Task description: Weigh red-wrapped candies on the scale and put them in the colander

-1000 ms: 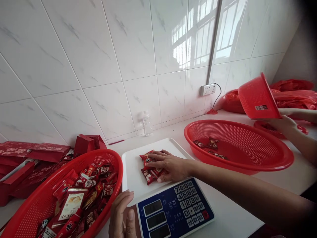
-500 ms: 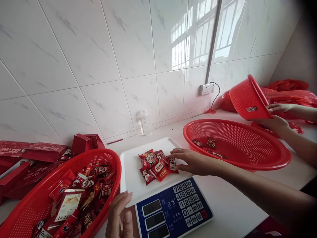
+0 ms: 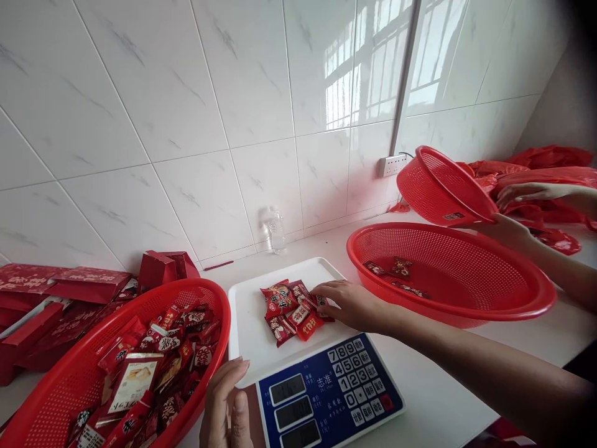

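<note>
A small pile of red snack packets (image 3: 295,312) lies on the white tray (image 3: 247,354) of a digital scale (image 3: 333,389). My right hand (image 3: 352,303) reaches in from the right, its fingers over the packet at the pile's right side; thumb and fingers look apart, and that packet is partly hidden beneath them. My left hand (image 3: 226,398) is at the scale's near left corner with nothing in it, thumb and fingers apart. Close on its left stands a red basket (image 3: 222,305) filled with mixed wrapped snacks (image 3: 163,367).
A larger red basket (image 3: 508,267) on the right has a few packets at its bottom. Behind it, another person's hands (image 3: 506,230) tilt a red basket (image 3: 426,193). Red boxes (image 3: 88,283) lie at far left; a clear bottle (image 3: 276,231) stands by the tiled wall.
My right hand has shifted slightly left, farther over the packets. The other person's basket has moved left and tipped, and one of their hands has come off it. My left hand stays put.
</note>
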`<state>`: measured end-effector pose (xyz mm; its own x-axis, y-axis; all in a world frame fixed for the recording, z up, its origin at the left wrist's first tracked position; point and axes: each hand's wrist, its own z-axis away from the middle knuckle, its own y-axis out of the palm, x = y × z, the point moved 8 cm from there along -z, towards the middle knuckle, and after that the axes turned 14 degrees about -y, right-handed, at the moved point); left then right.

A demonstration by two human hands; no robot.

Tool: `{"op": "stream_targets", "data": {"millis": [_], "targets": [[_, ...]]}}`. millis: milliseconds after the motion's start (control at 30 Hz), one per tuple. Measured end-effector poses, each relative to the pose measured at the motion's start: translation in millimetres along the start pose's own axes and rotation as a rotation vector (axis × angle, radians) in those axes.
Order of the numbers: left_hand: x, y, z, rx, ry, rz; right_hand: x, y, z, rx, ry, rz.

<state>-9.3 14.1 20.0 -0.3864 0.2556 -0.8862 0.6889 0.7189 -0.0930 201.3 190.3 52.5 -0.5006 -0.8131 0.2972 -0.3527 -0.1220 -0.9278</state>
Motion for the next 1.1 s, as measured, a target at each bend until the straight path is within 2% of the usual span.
{"op": "stream_targets", "data": {"millis": [267,500,700,833,1100], "targets": [[-0.7,0.8,1.9,0.012,-0.064,0.025,11.7,-4.1,6.3,-0.003,-0.008,-0.007],[0.7,0.7,1.4,0.019,-0.079,0.012,51.6,12.8,-13.6,0.149,-0.167,-0.080],[3.0,1.3,-0.4,0.039,-0.098,0.015,78.1,23.8,-33.0,0.186,-0.287,-0.031],[4.4,1.8,-0.6,0.047,-0.111,0.024,82.9,28.2,-32.9,0.217,-0.304,-0.035],[0.8,1.9,0.6,0.045,-0.112,0.008,82.7,23.9,-24.1,0.180,-0.365,-0.080]]}}
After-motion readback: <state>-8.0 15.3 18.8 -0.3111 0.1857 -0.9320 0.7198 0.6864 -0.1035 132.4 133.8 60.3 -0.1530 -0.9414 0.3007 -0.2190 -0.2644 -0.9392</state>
